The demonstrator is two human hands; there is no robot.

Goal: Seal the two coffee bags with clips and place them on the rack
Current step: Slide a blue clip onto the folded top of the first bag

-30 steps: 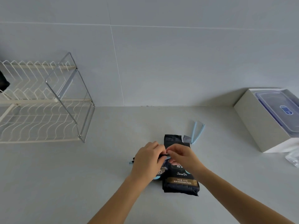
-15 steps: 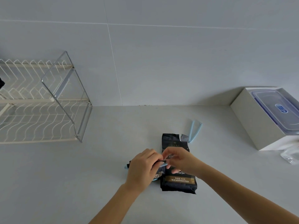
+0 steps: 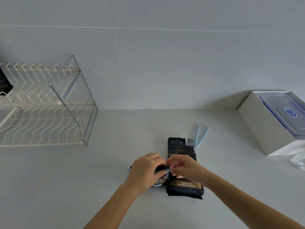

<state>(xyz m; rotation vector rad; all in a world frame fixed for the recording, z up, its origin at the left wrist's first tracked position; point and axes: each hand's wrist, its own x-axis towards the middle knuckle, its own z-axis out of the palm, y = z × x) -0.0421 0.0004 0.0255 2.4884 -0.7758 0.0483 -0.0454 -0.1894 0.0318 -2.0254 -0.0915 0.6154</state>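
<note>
Two black coffee bags lie on the grey counter. The larger coffee bag, with gold lettering, lies flat, its top pointing at the wall. A smaller coffee bag sits left of it, mostly hidden under my hands. My left hand grips that smaller bag's folded top, where a light blue clip lies across the fold. My right hand pinches the clip's right end. A second light blue clip lies open beside the larger bag's top. The white wire rack stands at the left.
A white box holding a clear plastic lidded container stands at the right by the wall. A crumpled clear plastic wrapper lies in front of it. A dark object sits on the rack's upper tier at the far left.
Both hands stay on the smaller bag's top and have shifted slightly. The fingers work along the blue clip on the fold. The larger bag and second clip have not moved.
</note>
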